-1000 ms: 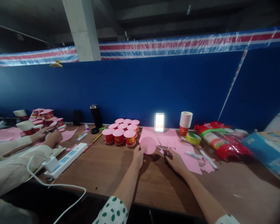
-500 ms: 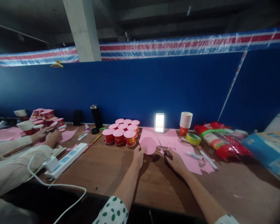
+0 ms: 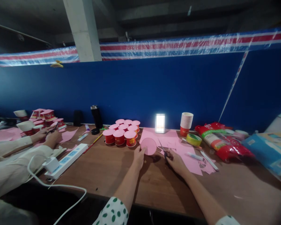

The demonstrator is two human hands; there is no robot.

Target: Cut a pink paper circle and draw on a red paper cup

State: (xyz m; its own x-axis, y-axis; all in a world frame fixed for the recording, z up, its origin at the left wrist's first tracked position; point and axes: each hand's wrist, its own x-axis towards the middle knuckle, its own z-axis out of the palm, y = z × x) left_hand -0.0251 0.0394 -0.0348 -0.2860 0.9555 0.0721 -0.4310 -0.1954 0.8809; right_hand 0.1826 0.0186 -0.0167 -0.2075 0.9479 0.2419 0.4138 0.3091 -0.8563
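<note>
A round pink paper disc (image 3: 149, 146) is pinched at its left edge by my left hand (image 3: 139, 156), held up above the table. My right hand (image 3: 175, 161) is closed around the handles of a pair of scissors (image 3: 162, 147), whose blades point up and away, just right of the disc and apart from it. Behind them lie pink paper sheets (image 3: 146, 135) and cut scraps (image 3: 207, 165). Left of the disc stand several red paper cups (image 3: 119, 139) in rows, each topped with a pink disc.
A stack of paper cups (image 3: 186, 122), yellow-green tape (image 3: 193, 139), a red plastic bag (image 3: 221, 142) and a blue box (image 3: 267, 153) stand right. Left are a black flask (image 3: 96, 117), a power strip (image 3: 66, 162) with a white cable, and another person's hands (image 3: 52, 136) holding scissors.
</note>
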